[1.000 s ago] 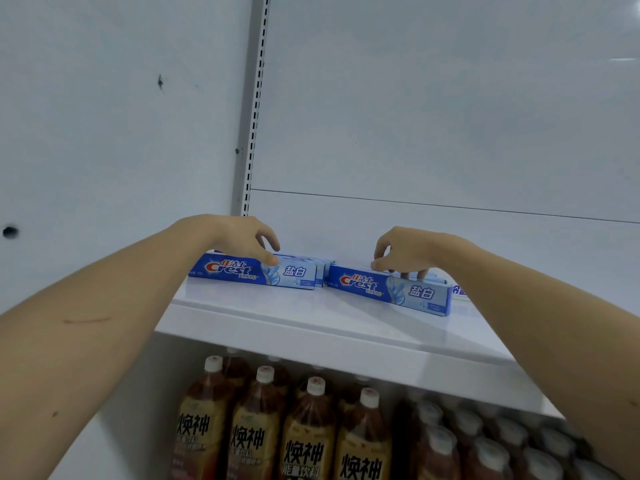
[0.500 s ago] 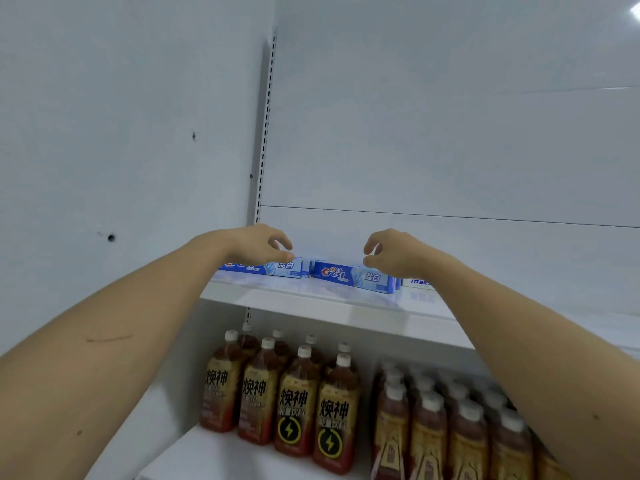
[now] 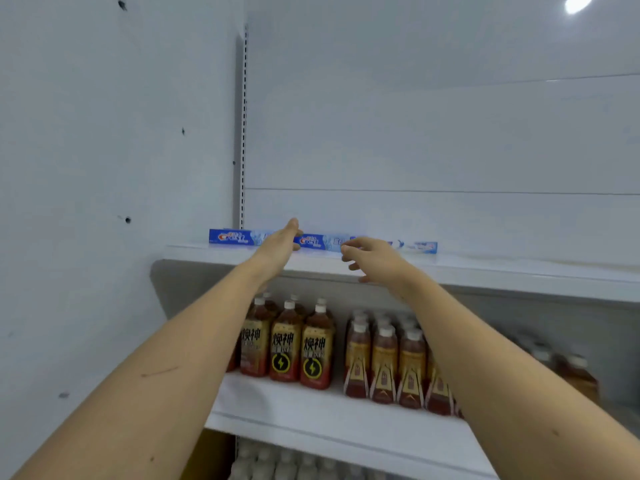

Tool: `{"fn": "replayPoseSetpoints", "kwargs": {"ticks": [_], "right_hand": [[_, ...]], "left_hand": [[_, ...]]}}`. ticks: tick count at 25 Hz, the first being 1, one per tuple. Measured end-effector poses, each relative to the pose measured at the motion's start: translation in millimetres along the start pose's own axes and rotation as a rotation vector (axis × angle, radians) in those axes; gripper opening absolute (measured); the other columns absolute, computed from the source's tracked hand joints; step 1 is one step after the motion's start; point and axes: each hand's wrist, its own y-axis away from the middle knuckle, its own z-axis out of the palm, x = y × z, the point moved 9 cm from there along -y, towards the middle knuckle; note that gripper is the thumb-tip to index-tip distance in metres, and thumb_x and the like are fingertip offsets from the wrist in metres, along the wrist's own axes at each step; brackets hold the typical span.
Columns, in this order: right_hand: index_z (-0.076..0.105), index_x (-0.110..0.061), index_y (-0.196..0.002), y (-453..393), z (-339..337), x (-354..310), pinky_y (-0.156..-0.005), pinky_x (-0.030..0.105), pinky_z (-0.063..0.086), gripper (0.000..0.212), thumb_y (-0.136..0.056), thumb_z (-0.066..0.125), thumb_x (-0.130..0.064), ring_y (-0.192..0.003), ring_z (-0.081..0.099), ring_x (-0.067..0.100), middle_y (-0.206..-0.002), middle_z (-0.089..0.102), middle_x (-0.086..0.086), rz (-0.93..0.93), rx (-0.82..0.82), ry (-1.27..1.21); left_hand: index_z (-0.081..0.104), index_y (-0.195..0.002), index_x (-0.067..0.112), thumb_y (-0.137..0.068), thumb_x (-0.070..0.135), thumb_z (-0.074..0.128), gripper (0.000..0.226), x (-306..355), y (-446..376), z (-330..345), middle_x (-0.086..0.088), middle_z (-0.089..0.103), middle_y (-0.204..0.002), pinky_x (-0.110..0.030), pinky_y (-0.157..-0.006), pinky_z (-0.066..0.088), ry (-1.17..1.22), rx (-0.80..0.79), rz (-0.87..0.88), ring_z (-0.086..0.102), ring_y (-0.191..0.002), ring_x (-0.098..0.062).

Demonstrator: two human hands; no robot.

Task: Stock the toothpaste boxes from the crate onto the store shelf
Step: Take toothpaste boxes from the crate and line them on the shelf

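Left hand [image 3: 280, 241] is flat w/ fingers straight, holding nothing, its tip in front of the gap between two toothpaste boxes; can't tell if it touches either. Right hand [image 3: 372, 256] is loose, fingers spread and lightly bent, also empty, just in front of the row of boxes. Boxes lie flat, end to end, near the front of the top shelf [image 3: 485, 271]: left box [image 3: 232, 236] by the slotted upright [image 3: 243, 133], middle box [image 3: 320, 242] between the hands, a paler box [image 3: 415, 246] to the right. Looks like the placing step is done for this lot, hands free of the stock. Crate isn't in view, so how much is left can't be judged. Next move prob. calls for going down to the crate for more boxes and setting them on the bare shelf further right. Below: brown drink bottles [image 3: 287, 344] on the middle shelf, white caps [image 3: 277, 459] lower down.
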Motion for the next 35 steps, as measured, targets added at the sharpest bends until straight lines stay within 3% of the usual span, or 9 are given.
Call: {"fn": "replayPoseSetpoints", "kwargs": {"ticks": [5,9,13,20,28,33,35], "right_hand": [[0.054,-0.021,-0.136,67.2,54.6,42.3,-0.099,0.035,0.043,0.044,-0.102,0.04,-0.047,-0.119,0.054,0.015,-0.129,0.059,-0.002,0.068,-0.003,-0.104],[0.041,-0.023,-0.148,129.5,105.0,92.4,-0.115,0.044,0.03,0.06,-0.1,0.033,-0.057,-0.14,0.038,0.018,-0.152,0.042,-0.002,0.232,-0.033,-0.207],[0.042,-0.028,-0.147,194.0,128.2,122.5,-0.109,0.043,0.034,0.06,-0.099,0.026,-0.06,-0.138,0.04,0.017,-0.149,0.045,-0.005,0.313,-0.028,-0.243],[0.045,-0.026,-0.145,279.9,138.7,206.7,-0.113,0.049,0.032,0.058,-0.101,0.024,-0.057,-0.137,0.042,0.021,-0.147,0.048,-0.001,0.479,-0.02,-0.3],[0.043,-0.023,-0.147,364.7,119.7,392.0,-0.111,0.046,0.033,0.059,-0.102,0.024,-0.057,-0.137,0.041,0.022,-0.149,0.045,0.0,0.743,-0.12,-0.308],[0.049,-0.022,-0.143,439.7,110.8,520.8,-0.103,0.035,0.035,0.059,-0.1,0.032,-0.058,-0.126,0.049,0.018,-0.142,0.052,0.0,0.993,-0.147,-0.338],[0.045,-0.016,-0.146,477.9,122.0,572.0,-0.109,0.039,0.035,0.058,-0.101,0.034,-0.053,-0.129,0.048,0.02,-0.144,0.05,0.002,1.113,-0.147,-0.398]], "left_hand": [[0.05,-0.141,0.028,-0.101,0.057,0.018,0.058,-64.3,71.1,37.1,-0.004,0.055,-0.141,-0.042,-0.11,0.024,0.219,-0.038,-0.089,0.039,-0.138,-0.022],[0.049,-0.141,0.028,-0.103,0.055,0.019,0.056,-125.2,139.1,51.4,-0.006,0.052,-0.143,-0.043,-0.111,0.023,0.207,-0.106,-0.201,0.037,-0.139,-0.022],[0.043,-0.145,0.026,-0.103,0.055,0.015,0.059,-168.9,195.9,71.8,-0.007,0.046,-0.149,-0.044,-0.113,0.021,0.204,-0.173,-0.276,0.032,-0.142,-0.023],[0.042,-0.146,0.027,-0.102,0.056,0.016,0.06,-233.9,272.6,134.1,-0.004,0.048,-0.148,-0.044,-0.113,0.022,0.219,-0.256,-0.441,0.032,-0.143,-0.024],[0.037,-0.15,0.026,-0.101,0.06,0.017,0.063,-350.4,346.4,277.3,-0.005,0.044,-0.151,-0.05,-0.116,0.02,0.16,-0.4,-0.722,0.029,-0.145,-0.026],[0.041,-0.146,0.021,-0.103,0.053,0.02,0.058,-423.5,402.0,370.0,-0.01,0.048,-0.147,-0.046,-0.115,0.023,0.123,-0.416,-0.959,0.036,-0.141,-0.028],[0.042,-0.146,0.021,-0.102,0.055,0.023,0.059,-456.0,428.0,402.3,-0.009,0.049,-0.146,-0.047,-0.117,0.022,0.13,-0.422,-1.059,0.036,-0.141,-0.028]]}}
